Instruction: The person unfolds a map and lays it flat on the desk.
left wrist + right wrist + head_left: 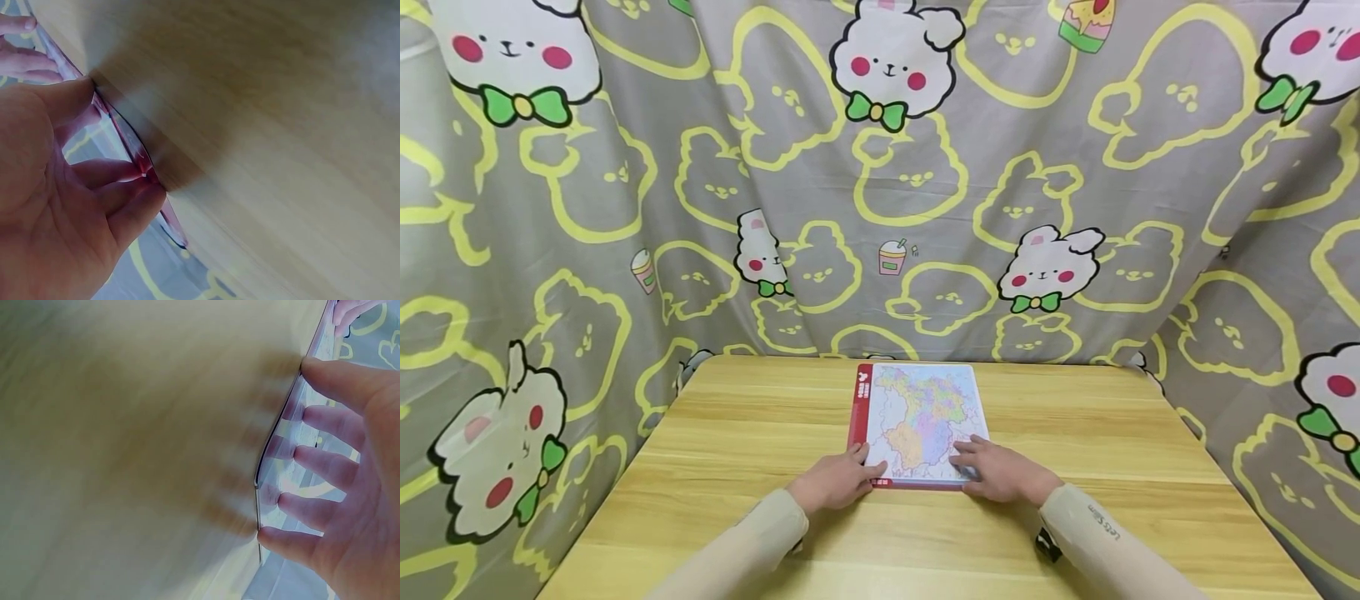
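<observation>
"On the wooden table [1105, 417], what lies between the two hands?"

"A map board [925, 425], flat near the middle of the far edge, white with orange, purple and green patches. Its left side has a red strip [857, 423]."

"And the left hand [833, 481]?"

"Released, fingers relaxed. It touches the board's near left corner, and the left wrist view shows the thumb and fingertips spaced along the edge."

"Does the right hand [1006, 472] grasp anything?"

"It's released too, fingers spread, touching the near right corner. From the right wrist, you see the thumb and little finger meeting the edge."

"What else shows?"

"Pale sleeves on both arms, the right sleeve [1112, 533] with dark lettering. Behind the table hangs a grey curtain [917, 196] with yellow outlines and white rabbits."
</observation>
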`<state>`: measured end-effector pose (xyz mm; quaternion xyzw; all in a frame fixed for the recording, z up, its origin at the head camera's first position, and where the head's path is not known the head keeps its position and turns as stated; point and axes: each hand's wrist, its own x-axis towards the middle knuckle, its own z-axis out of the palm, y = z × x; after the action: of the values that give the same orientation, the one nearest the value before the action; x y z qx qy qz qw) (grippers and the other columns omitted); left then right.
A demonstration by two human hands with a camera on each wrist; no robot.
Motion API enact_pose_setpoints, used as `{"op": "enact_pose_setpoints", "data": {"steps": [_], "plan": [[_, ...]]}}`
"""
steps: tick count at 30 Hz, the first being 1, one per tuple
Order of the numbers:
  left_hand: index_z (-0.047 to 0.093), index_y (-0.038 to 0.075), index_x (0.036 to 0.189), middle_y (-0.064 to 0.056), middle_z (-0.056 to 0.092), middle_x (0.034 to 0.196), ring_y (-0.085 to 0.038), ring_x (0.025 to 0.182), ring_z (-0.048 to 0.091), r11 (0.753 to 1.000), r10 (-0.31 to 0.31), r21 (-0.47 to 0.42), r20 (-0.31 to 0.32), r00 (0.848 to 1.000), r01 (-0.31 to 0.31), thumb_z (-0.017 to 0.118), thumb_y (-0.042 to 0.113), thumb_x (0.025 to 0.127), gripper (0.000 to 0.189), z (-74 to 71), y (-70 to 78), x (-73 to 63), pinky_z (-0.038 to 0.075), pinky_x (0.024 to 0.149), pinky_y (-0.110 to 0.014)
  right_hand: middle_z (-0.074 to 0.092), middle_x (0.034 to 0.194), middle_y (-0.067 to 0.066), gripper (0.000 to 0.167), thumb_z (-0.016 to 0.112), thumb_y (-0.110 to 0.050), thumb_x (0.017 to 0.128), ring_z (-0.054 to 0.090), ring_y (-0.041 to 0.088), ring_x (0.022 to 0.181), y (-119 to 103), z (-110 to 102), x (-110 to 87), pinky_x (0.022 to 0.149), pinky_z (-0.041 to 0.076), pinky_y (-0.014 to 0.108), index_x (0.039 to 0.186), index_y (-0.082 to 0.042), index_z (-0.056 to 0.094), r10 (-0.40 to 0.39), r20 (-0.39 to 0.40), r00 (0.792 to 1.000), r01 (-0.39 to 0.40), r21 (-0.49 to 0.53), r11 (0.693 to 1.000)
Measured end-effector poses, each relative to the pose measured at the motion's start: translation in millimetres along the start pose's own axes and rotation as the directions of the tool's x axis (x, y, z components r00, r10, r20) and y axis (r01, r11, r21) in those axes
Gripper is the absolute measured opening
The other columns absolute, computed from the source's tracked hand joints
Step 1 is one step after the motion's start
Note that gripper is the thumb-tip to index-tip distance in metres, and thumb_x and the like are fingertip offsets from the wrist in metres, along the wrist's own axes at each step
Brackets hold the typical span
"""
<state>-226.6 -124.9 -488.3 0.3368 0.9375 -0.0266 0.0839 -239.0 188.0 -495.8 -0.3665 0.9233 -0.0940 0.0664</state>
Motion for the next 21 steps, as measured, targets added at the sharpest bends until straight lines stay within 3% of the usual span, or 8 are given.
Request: {"op": "enact_pose_setpoints", "data": {"steps": [7, 16, 21], "plan": [[0.043, 0.028, 0.143, -0.018, 0.033, 0.148, -0.033, 0.135, 0.032, 0.997, -0.013, -0.076, -0.007, 1.0, 0.013, 0.053, 0.03, 0.097, 0.047, 2.4, -4.8, -1.4, 0.039, 0.1, -0.045, 0.044, 0.141, 0.021, 0.047, 0.062, -0.026, 0.09, 0.032, 0.048, 0.13, -1, -1, 0.7, 0.104, 0.03, 0.054, 0.13, -0.003, 0.056, 0.001, 0.0, 1.0, -0.001, -0.007, 1.0], [0.042, 0.006, 0.143, -0.02, 0.034, 0.148, -0.035, 0.136, 0.029, 0.998, -0.025, -0.054, -0.028, 0.999, 0.023, 0.053, 0.031, 0.097, 0.053, -1.7, -16.2, -4.7, 0.035, 0.104, -0.043, 0.045, 0.14, 0.018, 0.045, 0.062, -0.025, 0.091, 0.033, 0.045, 0.131, -9, -2, 5.2, 0.103, 0.031, 0.052, 0.13, -0.004, 0.056, -0.012, -0.006, 1.0, 0.012, -0.024, 1.0], [0.041, 0.001, 0.142, -0.019, 0.034, 0.148, -0.035, 0.136, 0.029, 0.998, -0.036, -0.053, -0.021, 0.999, 0.035, 0.053, 0.033, 0.097, 0.056, 2.1, -20.4, -3.4, 0.033, 0.106, -0.042, 0.047, 0.138, 0.018, 0.045, 0.062, -0.028, 0.091, 0.036, 0.044, 0.13, -22, -1, 16.3, 0.104, 0.032, 0.051, 0.129, -0.005, 0.057, -0.05, -0.035, 0.998, 0.049, -0.034, 0.998]]}}
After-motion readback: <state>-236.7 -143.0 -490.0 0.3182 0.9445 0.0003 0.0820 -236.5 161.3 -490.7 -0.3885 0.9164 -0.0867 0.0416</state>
